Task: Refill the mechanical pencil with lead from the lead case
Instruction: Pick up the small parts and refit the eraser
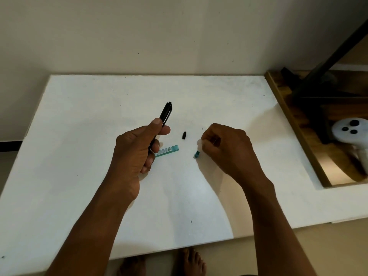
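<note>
My left hand (137, 150) grips a black mechanical pencil (165, 114) upright, its clip end pointing up and away, its lower half hidden in my fist. A teal lead case (168, 150) lies flat on the white table (79, 136) just right of that hand. The pencil's small black cap (184, 135) lies between my hands. My right hand (225, 148) hovers with fingertips pinched together above the table; whether a thin lead sits between them is too small to tell. The teal lid of the case (196, 154) lies right under those fingertips.
A wooden shelf (294, 124) borders the table at the right, holding a white controller (352, 134) and a black stand leg (328, 62). A wall stands behind the table. My bare feet (191, 261) show below the table's front edge.
</note>
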